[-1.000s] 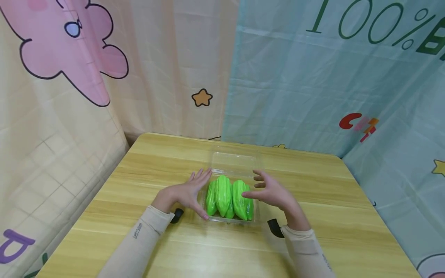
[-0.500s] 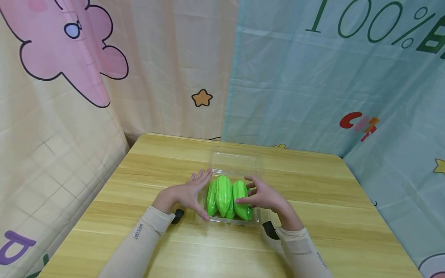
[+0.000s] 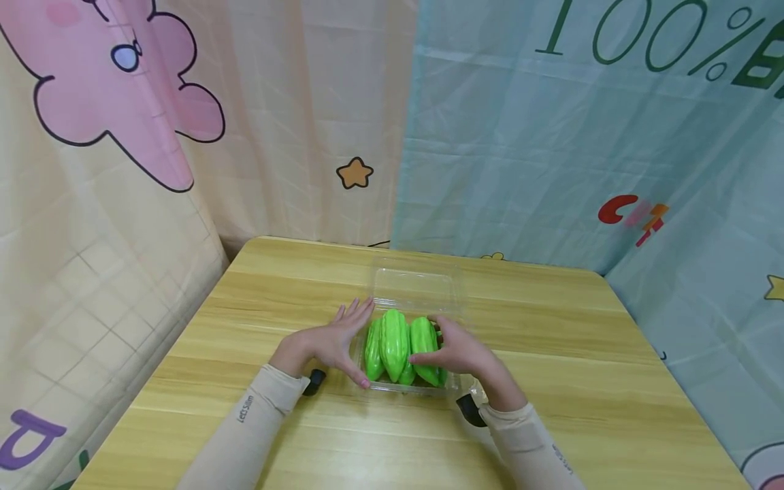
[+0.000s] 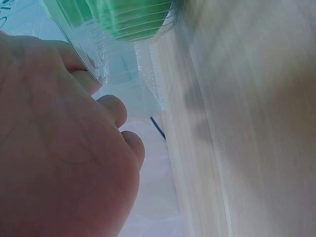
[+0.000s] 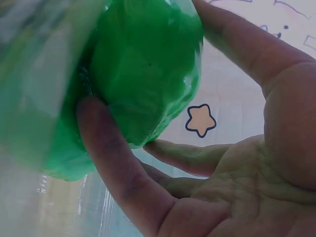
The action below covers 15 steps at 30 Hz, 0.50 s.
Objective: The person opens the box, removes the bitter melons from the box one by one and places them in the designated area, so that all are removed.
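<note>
In the head view a clear plastic clamshell box (image 3: 407,389) lies with several bright green, ridged, fruit-shaped pieces (image 3: 394,346) side by side in it; their exact kind is unclear. My right hand (image 3: 458,350) has its thumb and fingers around the right-hand green piece (image 3: 425,340), on top of the row. The right wrist view shows this shiny green piece (image 5: 148,59) between thumb and fingers. My left hand (image 3: 331,344) rests at the box's left side, fingers spread, thumb near the front corner. In the left wrist view, its fingers (image 4: 86,81) touch the box wall.
The box's clear lid (image 3: 413,280) lies folded back on the wooden table (image 3: 275,286). Printed curtains (image 3: 514,156) hang behind and beside the table. A black camera piece sits by each wrist, the right one (image 3: 471,410) just in front of the box.
My right hand has moved left and down from above the box's right side, and its fingers have closed around the right-hand green piece. The left hand stays put.
</note>
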Available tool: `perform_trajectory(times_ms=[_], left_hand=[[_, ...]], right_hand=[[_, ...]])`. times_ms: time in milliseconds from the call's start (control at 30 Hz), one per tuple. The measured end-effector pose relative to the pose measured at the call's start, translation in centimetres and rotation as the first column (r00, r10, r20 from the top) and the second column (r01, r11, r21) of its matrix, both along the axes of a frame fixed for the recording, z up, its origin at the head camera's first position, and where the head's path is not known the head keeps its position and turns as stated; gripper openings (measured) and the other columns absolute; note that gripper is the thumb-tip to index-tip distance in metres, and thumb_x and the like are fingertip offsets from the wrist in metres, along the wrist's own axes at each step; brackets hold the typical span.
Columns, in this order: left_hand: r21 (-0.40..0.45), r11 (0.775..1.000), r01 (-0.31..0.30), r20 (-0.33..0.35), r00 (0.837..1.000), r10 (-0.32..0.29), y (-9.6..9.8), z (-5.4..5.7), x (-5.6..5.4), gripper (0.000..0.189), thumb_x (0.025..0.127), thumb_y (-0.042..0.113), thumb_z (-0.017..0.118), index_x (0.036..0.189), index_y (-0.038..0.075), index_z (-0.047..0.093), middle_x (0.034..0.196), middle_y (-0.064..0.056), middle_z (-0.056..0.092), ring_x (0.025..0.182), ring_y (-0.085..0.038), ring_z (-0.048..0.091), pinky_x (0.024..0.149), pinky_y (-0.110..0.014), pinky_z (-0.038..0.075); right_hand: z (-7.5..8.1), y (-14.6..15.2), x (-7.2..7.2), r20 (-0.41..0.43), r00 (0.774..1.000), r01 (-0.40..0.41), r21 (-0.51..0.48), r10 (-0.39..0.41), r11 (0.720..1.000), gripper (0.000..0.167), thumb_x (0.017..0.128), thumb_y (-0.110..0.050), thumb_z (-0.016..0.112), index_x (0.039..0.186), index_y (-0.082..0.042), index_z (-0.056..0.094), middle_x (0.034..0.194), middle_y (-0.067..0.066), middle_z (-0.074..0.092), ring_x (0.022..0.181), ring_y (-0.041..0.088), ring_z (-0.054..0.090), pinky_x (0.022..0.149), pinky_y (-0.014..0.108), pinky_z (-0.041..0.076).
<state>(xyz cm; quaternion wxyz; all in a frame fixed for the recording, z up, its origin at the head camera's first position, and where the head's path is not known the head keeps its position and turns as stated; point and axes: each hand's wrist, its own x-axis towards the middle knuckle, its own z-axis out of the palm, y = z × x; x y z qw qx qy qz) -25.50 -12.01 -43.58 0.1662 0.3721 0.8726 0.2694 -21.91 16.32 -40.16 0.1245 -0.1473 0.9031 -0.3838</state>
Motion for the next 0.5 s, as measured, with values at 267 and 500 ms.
perform_trajectory(times_ms=[267,500], left_hand=[[-0.005,1.0,-0.007,0.014,1.0,0.008,-0.03,-0.21,-0.11,0.149,0.066,0.055,0.09,0.158,0.005,-0.016,0.164,-0.014,-0.021,0.148,-0.037,-0.022,0.116,-0.052,-0.016],[-0.001,1.0,-0.005,0.008,1.0,0.005,-0.03,-0.1,-0.08,0.15,0.065,0.055,0.091,0.157,0.002,-0.014,0.164,-0.018,-0.019,0.148,-0.039,-0.021,0.116,-0.054,-0.015]], right_hand=[[-0.34,-0.15,-0.3,-0.025,0.999,0.021,0.038,-0.02,0.999,0.088,0.079,-0.028,0.088,0.145,0.009,0.041,0.121,0.014,0.059,0.104,0.026,0.06,0.093,0.047,0.052],[0.35,0.42,-0.17,0.004,1.0,0.013,-0.044,-0.013,0.999,0.083,0.081,-0.017,0.082,0.147,0.007,0.038,0.127,0.02,0.057,0.108,0.034,0.061,0.086,0.045,0.056]])
